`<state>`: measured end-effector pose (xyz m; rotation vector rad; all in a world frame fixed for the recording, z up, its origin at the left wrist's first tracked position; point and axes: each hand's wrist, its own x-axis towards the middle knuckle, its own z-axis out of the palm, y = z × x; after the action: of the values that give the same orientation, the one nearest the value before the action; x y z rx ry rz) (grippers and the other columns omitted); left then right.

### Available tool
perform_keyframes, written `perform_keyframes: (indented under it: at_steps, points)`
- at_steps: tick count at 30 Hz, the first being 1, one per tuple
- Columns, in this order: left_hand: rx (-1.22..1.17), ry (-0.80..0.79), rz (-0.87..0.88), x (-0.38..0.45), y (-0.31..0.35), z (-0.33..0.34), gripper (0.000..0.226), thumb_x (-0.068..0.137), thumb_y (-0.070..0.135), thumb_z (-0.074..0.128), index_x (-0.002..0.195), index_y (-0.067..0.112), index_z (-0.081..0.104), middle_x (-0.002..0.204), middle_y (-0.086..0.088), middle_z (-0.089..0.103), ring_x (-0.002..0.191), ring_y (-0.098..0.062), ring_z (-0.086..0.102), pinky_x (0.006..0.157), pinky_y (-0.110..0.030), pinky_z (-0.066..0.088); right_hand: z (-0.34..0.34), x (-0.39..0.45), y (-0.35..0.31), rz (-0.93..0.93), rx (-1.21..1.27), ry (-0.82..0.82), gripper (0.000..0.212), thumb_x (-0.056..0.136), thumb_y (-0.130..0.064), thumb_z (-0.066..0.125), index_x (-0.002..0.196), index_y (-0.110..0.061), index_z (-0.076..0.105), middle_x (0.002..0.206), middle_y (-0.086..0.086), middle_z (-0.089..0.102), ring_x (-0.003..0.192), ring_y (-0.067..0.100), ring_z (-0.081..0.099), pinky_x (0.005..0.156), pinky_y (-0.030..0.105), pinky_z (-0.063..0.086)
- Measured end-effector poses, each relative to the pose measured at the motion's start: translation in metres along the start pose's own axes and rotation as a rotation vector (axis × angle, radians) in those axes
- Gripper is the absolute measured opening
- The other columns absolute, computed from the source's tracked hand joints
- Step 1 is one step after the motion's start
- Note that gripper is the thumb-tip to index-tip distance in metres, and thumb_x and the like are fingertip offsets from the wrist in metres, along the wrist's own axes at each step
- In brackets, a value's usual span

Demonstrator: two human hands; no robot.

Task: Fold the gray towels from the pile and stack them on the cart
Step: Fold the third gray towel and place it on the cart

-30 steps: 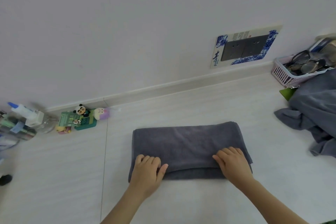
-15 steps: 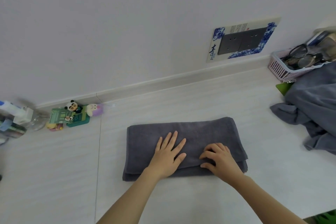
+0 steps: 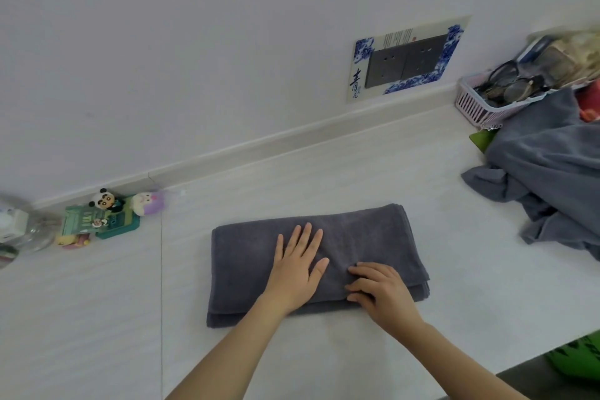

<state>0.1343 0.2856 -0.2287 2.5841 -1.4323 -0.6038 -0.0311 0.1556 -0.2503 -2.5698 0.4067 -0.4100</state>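
A folded gray towel lies as a long rectangle in the middle of the white table. My left hand lies flat on its middle with the fingers spread and straight. Just to the right, my right hand rests on the towel's near edge, its fingers slightly bent and pointing left. It grips nothing that I can see. A loose pile of gray towels sits at the table's right side. No cart is in view.
A pink basket of glasses stands behind the pile against the wall. Small toy figures and a clear bottle sit at the far left. A wall socket is above the table. The table's front edge runs past a green object at bottom right.
My left hand left the towel's near-left edge and now lies flat on its middle. My right hand slid left along the near edge toward the left hand.
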Motion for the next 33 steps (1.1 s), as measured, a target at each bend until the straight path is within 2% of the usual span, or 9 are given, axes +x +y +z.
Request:
perform_keyframes:
  at_steps: [5,7,10,13,15,18,22,29,33]
  points:
    - [0.096,0.012,0.007,0.011,0.002,0.003,0.074,0.08,0.061,-0.013,0.147,0.031,-0.016,0.15,0.006,-0.028,0.143,-0.017,-0.024,0.115,-0.045,-0.018,0.0,-0.002,-0.006,0.02,-0.049,-0.065,0.026,0.08,-0.047,0.054,0.073,-0.033,0.074,0.102,-0.013,0.07,0.104,0.01,0.058,0.095,0.031,0.042]
    - [0.167,-0.013,0.017,0.012,-0.002,0.011,0.069,0.082,0.063,-0.01,0.143,0.032,-0.023,0.152,0.004,-0.029,0.142,-0.019,-0.025,0.115,-0.049,-0.017,-0.002,-0.002,-0.008,0.028,-0.084,-0.044,0.03,0.083,-0.049,0.051,0.069,-0.033,0.073,0.096,-0.016,0.069,0.096,0.008,0.056,0.088,0.028,0.042]
    - [0.202,0.043,0.012,0.01,-0.003,0.019,0.064,0.093,0.06,-0.003,0.15,0.029,-0.003,0.159,-0.003,-0.003,0.147,-0.027,-0.001,0.114,-0.052,-0.001,-0.004,0.023,-0.014,0.029,-0.136,0.079,0.035,0.088,-0.041,0.047,0.07,-0.024,0.072,0.083,-0.013,0.066,0.078,0.012,0.056,0.075,0.031,0.046]
    - [0.185,0.059,0.02,0.009,-0.004,0.021,0.062,0.097,0.057,0.008,0.149,0.025,0.021,0.155,-0.006,0.026,0.143,-0.028,0.02,0.108,-0.054,0.013,0.008,0.055,-0.017,0.16,-0.192,0.08,0.036,0.092,-0.034,0.039,0.104,-0.02,0.07,0.116,-0.001,0.066,0.11,0.023,0.058,0.098,0.036,0.034]
    - [0.19,0.068,0.024,0.01,-0.006,0.021,0.061,0.098,0.056,0.009,0.148,0.026,0.024,0.155,-0.005,0.026,0.143,-0.026,0.017,0.108,-0.053,0.013,0.017,0.064,-0.01,0.251,-0.263,-0.06,0.047,0.099,-0.039,0.025,0.13,-0.023,0.056,0.139,0.002,0.051,0.131,0.026,0.043,0.111,0.037,0.015]
    - [0.173,0.092,0.006,0.009,-0.009,0.024,0.058,0.098,0.055,0.009,0.15,0.031,0.017,0.157,-0.003,0.022,0.144,-0.026,0.013,0.111,-0.052,0.01,0.025,0.059,0.003,0.348,-0.326,-0.169,0.056,0.099,-0.048,0.012,0.145,-0.026,0.034,0.151,0.003,0.033,0.141,0.022,0.025,0.115,0.039,0.0]
    - [0.12,0.142,-0.139,0.0,-0.02,0.025,0.057,0.097,0.055,0.007,0.15,0.034,0.01,0.158,0.0,0.01,0.146,-0.024,0.004,0.115,-0.047,0.001,0.023,0.057,0.008,0.444,-0.345,-0.174,0.062,0.094,-0.054,0.013,0.149,-0.027,0.021,0.157,0.004,0.014,0.145,0.021,0.008,0.115,0.039,-0.011]
    - [-0.02,0.213,-0.511,-0.034,-0.062,0.015,0.061,0.094,0.058,0.004,0.148,0.032,0.016,0.159,-0.007,0.009,0.147,-0.027,0.005,0.116,-0.046,-0.008,0.022,0.065,-0.001,0.445,-0.306,-0.165,0.075,0.087,-0.055,-0.002,0.151,-0.019,0.013,0.159,0.007,0.005,0.146,0.024,-0.003,0.115,0.037,-0.016]
    - [-0.325,0.387,-0.757,-0.045,-0.072,-0.006,0.051,0.096,0.041,0.046,0.144,0.027,0.036,0.153,-0.016,0.024,0.139,-0.033,0.027,0.112,-0.05,0.026,0.016,0.079,-0.043,0.444,0.186,-0.09,0.054,0.101,-0.038,0.019,0.151,-0.02,0.008,0.159,-0.006,-0.001,0.141,0.001,-0.012,0.114,0.021,-0.009]
